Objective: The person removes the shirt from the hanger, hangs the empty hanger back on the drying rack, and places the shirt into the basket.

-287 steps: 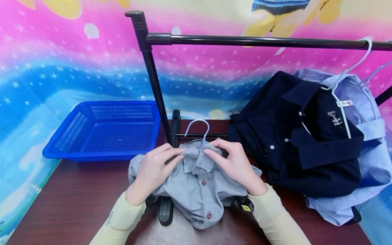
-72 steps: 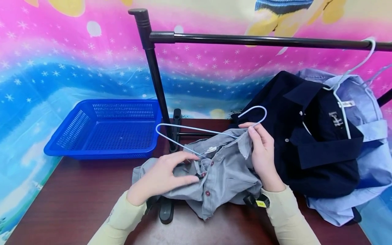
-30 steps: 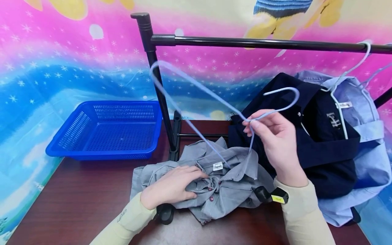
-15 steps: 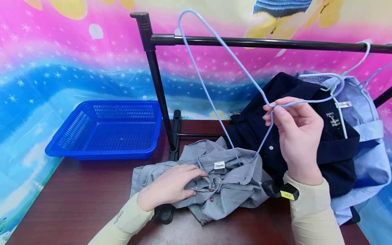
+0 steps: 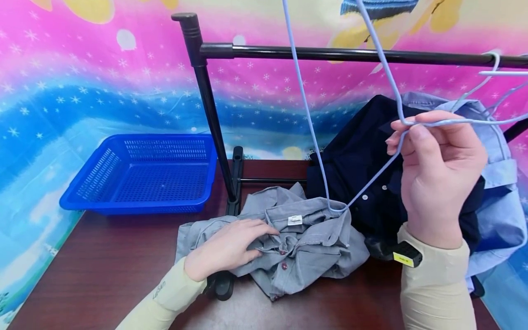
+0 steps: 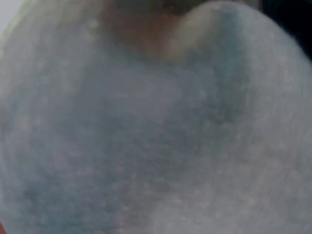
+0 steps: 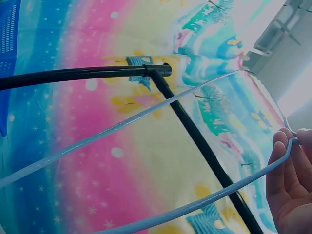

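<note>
A pale blue wire hanger (image 5: 307, 110) is pinched at its twisted neck by my right hand (image 5: 443, 169), raised over the dark shirt in the head view. One shoulder of the hanger points up out of frame; its lower corner overlaps the collar of a grey button shirt (image 5: 305, 256). That shirt lies crumpled on the table with its white label (image 5: 294, 220) showing. My left hand (image 5: 231, 243) rests on the shirt's left front, fingers extended. Grey cloth (image 6: 156, 136) fills the left wrist view. The right wrist view shows my fingers (image 7: 287, 170) at the hanger's neck.
A black clothes rack (image 5: 330, 54) spans the back, holding a navy shirt (image 5: 350, 156) and a light blue shirt (image 5: 505, 201) on hangers at the right. Left of its post, a blue plastic basket (image 5: 138, 206) stands on the brown table (image 5: 62, 275).
The hanger was inside the shirt, with both hands at the collar. My right hand has since drawn it up and right, nearly out of the collar; my left hand stays on the shirt.
</note>
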Tool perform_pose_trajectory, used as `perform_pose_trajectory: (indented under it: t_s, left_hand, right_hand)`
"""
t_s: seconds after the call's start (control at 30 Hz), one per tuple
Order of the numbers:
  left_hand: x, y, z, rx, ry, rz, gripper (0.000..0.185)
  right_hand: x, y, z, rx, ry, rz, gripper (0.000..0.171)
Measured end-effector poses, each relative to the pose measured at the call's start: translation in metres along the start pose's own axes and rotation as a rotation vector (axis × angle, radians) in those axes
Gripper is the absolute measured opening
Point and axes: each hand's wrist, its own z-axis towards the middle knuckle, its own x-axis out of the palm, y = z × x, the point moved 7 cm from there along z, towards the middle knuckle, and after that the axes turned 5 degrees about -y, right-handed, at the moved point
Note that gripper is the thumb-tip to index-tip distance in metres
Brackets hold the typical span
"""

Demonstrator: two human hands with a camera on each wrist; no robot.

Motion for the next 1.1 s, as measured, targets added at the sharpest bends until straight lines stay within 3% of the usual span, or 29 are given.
perform_pose_trajectory:
  t_s: [0.2, 0.33, 0.47, 0.57, 0.67, 0.73, 0.9, 1.0, 1.1]
  left_hand:
    - [-0.013, 0.001, 0.004, 0.044, -0.177, -0.090, 0.031]
    - [-0.033, 0.001, 0.007, 0.043, -0.354, -0.224, 0.031]
    - [-0.055, 0.002, 0.009, 0.005, -0.536, -0.475, 0.037]
    - [-0.064, 0.003, 0.011, -0.029, -0.617, -0.670, 0.037]
    - [-0.064, 0.005, 0.013, -0.086, -0.603, -0.782, 0.032]
    - [-0.058, 0.009, 0.015, -0.154, -0.546, -0.760, 0.028]
    - [-0.039, 0.026, 0.011, -0.345, -0.352, -0.551, 0.020]
    - [-0.035, 0.034, 0.007, -0.392, -0.279, -0.445, 0.025]
    - [-0.043, 0.035, 0.006, -0.399, -0.275, -0.369, 0.031]
  right_hand:
    - [-0.005, 0.008, 0.003, -0.029, 0.000, -0.032, 0.027]
    - [-0.016, 0.015, 0.008, -0.065, -0.041, -0.044, 0.031]
    - [-0.024, 0.022, 0.010, -0.085, -0.093, -0.035, 0.028]
    - [-0.026, 0.023, 0.011, -0.082, -0.107, -0.048, 0.026]
    - [-0.028, 0.022, 0.010, -0.067, -0.099, -0.086, 0.026]
    - [-0.030, 0.019, 0.009, -0.046, -0.091, -0.110, 0.025]
    - [-0.042, 0.014, 0.007, 0.009, -0.087, -0.202, 0.025]
    - [-0.051, 0.014, 0.007, 0.020, -0.080, -0.259, 0.027]
    - [-0.057, 0.012, 0.007, 0.032, -0.071, -0.273, 0.026]
